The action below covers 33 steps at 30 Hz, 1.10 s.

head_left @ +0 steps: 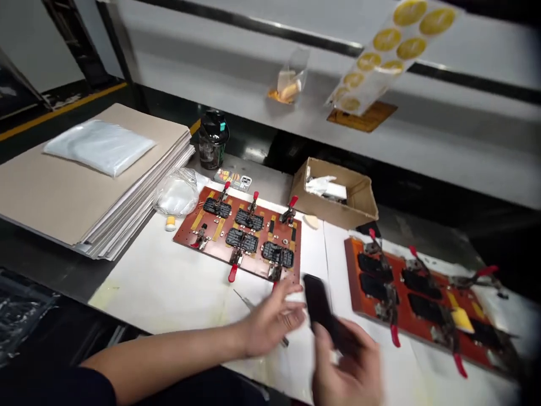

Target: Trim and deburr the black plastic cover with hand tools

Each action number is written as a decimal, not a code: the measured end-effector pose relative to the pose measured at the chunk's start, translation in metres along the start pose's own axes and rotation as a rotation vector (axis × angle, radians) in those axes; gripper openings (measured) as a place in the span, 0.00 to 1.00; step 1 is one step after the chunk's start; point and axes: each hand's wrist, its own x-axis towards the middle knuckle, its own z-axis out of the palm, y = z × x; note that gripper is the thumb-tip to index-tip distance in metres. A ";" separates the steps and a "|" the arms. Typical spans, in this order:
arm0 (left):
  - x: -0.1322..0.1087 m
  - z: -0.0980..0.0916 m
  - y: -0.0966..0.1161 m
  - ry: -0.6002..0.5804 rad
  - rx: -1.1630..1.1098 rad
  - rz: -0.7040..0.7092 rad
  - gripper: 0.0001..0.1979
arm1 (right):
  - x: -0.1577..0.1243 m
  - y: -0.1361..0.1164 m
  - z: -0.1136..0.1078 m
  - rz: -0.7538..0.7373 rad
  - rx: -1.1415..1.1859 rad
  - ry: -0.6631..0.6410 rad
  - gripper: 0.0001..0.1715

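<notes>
My right hand [349,366] grips a flat black rectangular part [316,299], held up over the white sheet and blurred by motion. To its left, my left hand [270,324] is open, its fingers apart and loosely bent, holding nothing. Under the left hand lies a slim metal tool [245,300], partly hidden; it looks like tweezers. Just beyond the hands is a reddish-brown fixture board [211,245] with red-handled toggle clamps [233,273]. Several ribbed black parts [242,240] sit on it, some under clamps.
A second clamp board [355,282] with dark parts stands at the right. An open cardboard box [338,211] is behind. On the left are stacked cardboard sheets [54,197], a plastic bag [177,194] and a dark cup [212,141]. Sticker sheets [386,39] hang above.
</notes>
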 end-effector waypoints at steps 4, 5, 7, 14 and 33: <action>-0.029 -0.065 0.062 0.216 -0.239 -0.091 0.32 | -0.013 -0.055 0.061 -0.352 0.113 -0.551 0.32; -0.035 -0.079 0.071 0.247 -0.305 -0.099 0.32 | -0.011 -0.066 0.067 -0.411 0.108 -0.664 0.37; -0.048 -0.099 0.080 0.277 -0.377 -0.103 0.29 | -0.007 -0.082 0.073 -0.470 0.115 -0.778 0.38; -0.069 -0.133 0.076 0.086 -0.554 -0.370 0.34 | 0.022 -0.094 0.102 -0.214 0.188 -0.587 0.25; -0.066 -0.160 0.092 0.061 -0.469 -0.553 0.36 | 0.029 -0.068 0.129 0.628 0.496 -0.858 0.30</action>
